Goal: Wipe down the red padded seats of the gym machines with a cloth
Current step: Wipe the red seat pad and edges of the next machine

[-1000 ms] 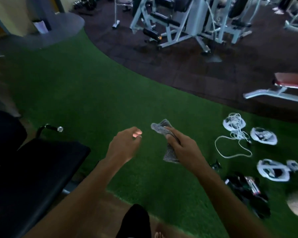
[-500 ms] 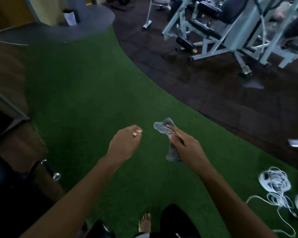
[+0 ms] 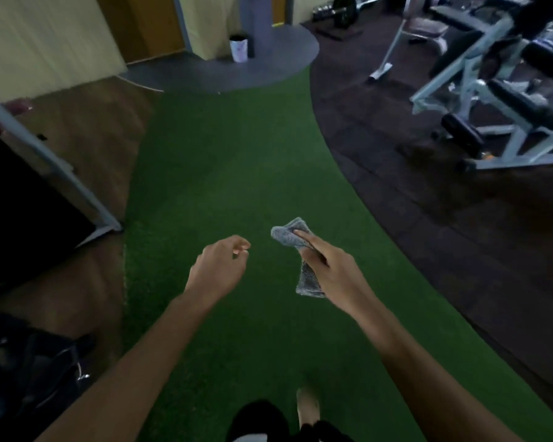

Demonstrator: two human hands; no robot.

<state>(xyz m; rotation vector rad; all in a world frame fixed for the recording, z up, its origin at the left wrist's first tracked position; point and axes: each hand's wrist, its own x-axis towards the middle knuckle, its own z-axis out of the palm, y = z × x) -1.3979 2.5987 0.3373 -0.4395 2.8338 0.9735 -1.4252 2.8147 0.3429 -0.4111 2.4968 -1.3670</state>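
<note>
Head view: swung left, red seat gone from frame; grey cloth (image 3: pixel 306 282) still pinched in right hand (image 3: pixel 331 274), left hand (image 3: pixel 217 269) loosely curled and empty, both above turf strip (image 3: pixel 224 173), white-framed machines (image 3: pixel 479 100) right of strip; judged in transit, no wiping underway.
</note>
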